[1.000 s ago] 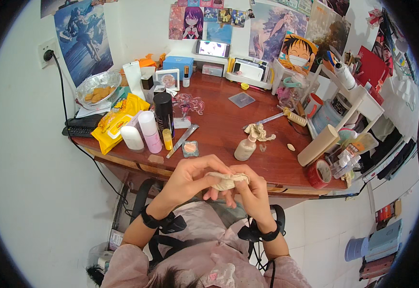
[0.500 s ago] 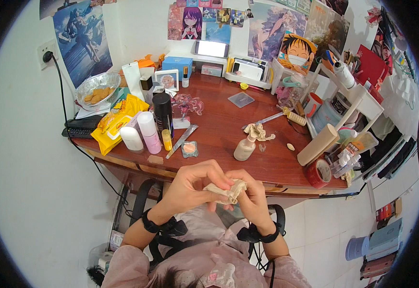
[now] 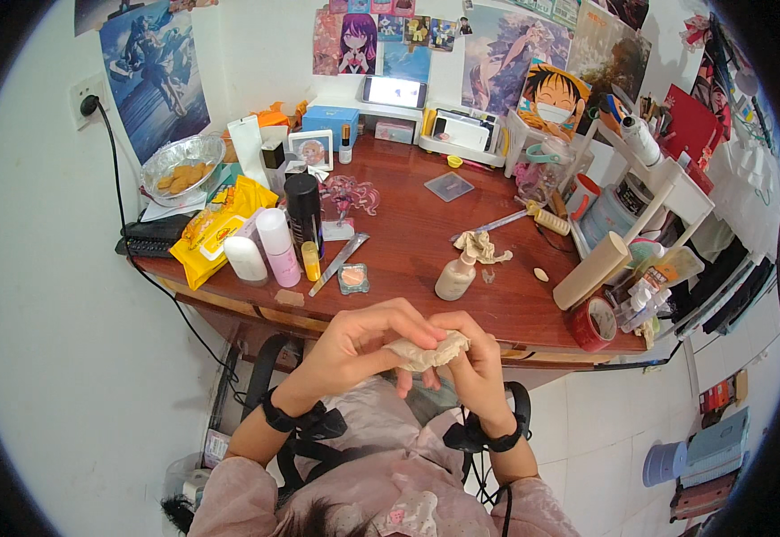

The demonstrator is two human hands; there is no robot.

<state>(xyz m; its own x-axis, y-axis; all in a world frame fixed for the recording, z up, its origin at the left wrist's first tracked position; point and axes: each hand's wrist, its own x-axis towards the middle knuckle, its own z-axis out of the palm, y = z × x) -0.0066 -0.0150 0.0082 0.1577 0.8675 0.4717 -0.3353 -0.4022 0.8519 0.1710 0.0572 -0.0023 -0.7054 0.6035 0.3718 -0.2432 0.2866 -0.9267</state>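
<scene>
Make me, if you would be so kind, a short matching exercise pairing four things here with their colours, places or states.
Things:
1. Tape roll
2. Nearer crumpled piece
3. Phone
4. Wipes packet

Descriptions:
A. Screen lit, at the back of the desk
B. Yellow, on the left part of the desk
C. Cream, held between the left hand and right hand
D. Red, near the front edge on the right

Pairs: 1-D, 2-C, 3-A, 4-B
</scene>
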